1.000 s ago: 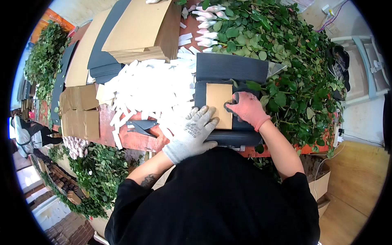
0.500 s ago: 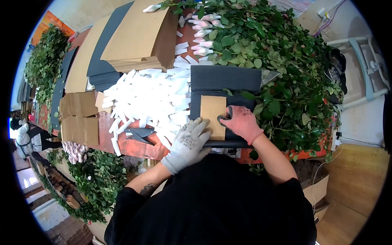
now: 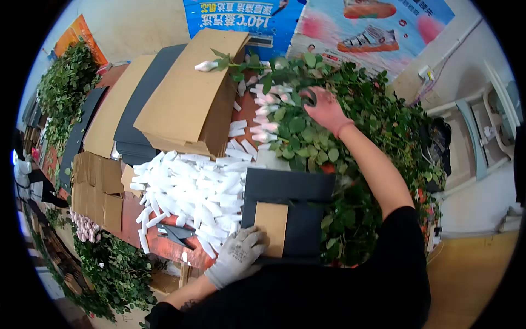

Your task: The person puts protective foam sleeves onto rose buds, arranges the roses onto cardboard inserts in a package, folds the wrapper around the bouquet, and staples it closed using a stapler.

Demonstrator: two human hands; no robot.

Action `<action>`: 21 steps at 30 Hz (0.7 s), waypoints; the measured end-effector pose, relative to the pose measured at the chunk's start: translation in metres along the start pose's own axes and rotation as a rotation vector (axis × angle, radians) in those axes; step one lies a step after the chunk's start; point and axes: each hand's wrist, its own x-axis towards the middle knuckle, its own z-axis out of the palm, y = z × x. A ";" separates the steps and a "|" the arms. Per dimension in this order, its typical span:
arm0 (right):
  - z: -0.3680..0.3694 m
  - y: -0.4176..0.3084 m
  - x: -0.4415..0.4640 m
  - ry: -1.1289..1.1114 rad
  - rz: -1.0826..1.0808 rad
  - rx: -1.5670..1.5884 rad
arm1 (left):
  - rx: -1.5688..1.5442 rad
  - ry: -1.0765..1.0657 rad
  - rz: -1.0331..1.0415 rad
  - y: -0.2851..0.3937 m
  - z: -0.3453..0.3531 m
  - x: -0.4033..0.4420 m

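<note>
My left hand [image 3: 239,255], in a grey glove, lies flat with fingers extended at the lower left edge of a small brown cardboard piece [image 3: 270,227]. That piece rests on a black sheet [image 3: 304,227], with a black upper panel [image 3: 290,185] behind it. My right hand [image 3: 327,111], in a pink glove with dark fingertips, is over the far part of the leafy rose stems [image 3: 350,118]. Its fingers are curled, but whether they grip a stem cannot be made out. Pale pink rose heads [image 3: 266,118] in white sleeves lie left of it.
White sleeves [image 3: 192,186] are heaped left of the black sheet, beside a black stapler-like tool [image 3: 176,234]. Behind stands a stack of brown cardboard [image 3: 186,93] with one rose [image 3: 206,66] on top. A folded carton [image 3: 98,189] sits farther left. A person [image 3: 35,178] is at far left.
My right hand has left the brown cardboard piece and reached forward to the rose stems. My left hand stays by the piece, shifted toward its lower left edge. The view has tilted up, showing wall posters.
</note>
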 end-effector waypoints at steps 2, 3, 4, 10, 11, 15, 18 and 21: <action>0.013 0.005 0.056 0.037 0.025 -0.114 | -0.036 -0.006 0.015 -0.006 0.003 0.002; 0.021 0.003 0.082 0.070 -0.016 -0.166 | -0.022 -0.001 0.004 -0.008 0.004 0.004; 0.034 -0.002 0.104 0.169 -0.161 -0.196 | -0.043 0.003 0.011 -0.011 0.006 0.004; 0.158 -0.037 0.196 0.066 -0.179 -0.458 | -0.025 0.004 0.055 -0.016 0.011 0.008; 0.204 -0.025 0.200 0.290 -0.150 -0.550 | -0.027 -0.010 0.093 -0.017 0.012 0.010; 0.188 -0.024 0.190 0.031 -0.390 -0.545 | -0.072 0.032 0.066 -0.017 0.014 0.009; 0.056 -0.061 0.170 0.029 -0.349 -0.734 | -0.080 0.040 0.047 -0.015 0.011 0.009; -0.063 -0.035 0.193 0.399 -0.272 -0.623 | -0.094 0.018 0.042 -0.014 0.010 0.006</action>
